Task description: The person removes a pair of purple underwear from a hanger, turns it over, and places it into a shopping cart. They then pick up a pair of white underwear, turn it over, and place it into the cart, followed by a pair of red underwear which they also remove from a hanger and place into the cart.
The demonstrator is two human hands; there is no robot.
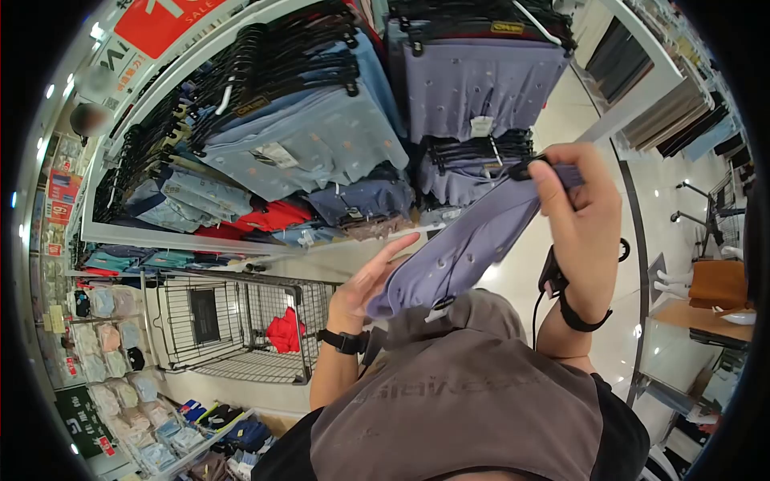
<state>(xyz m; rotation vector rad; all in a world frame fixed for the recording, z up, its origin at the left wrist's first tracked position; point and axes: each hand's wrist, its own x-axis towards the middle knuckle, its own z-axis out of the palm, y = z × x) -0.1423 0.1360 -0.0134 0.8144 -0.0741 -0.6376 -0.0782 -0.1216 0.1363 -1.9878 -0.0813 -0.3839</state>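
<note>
A purple patterned garment [457, 256] is stretched slantwise in front of my chest. My right hand [581, 208] pinches its upper end together with a black hanger clip [529, 168]. At the lower end, my left hand [361, 290] lies against the cloth with its fingers extended and apart; its palm side is partly hidden by the garment. Another black clip [441, 303] shows at the garment's lower edge. Just beyond hang similar purple garments [485, 84] on black hangers, with light blue ones [309, 140] to their left.
A metal shopping cart [228, 321] with a red cloth [285, 330] inside stands at the lower left. The white rack frame [184, 239] runs close ahead. Packaged goods [112, 321] hang at the far left. On the right are a brown box [716, 284] and another rack [634, 112].
</note>
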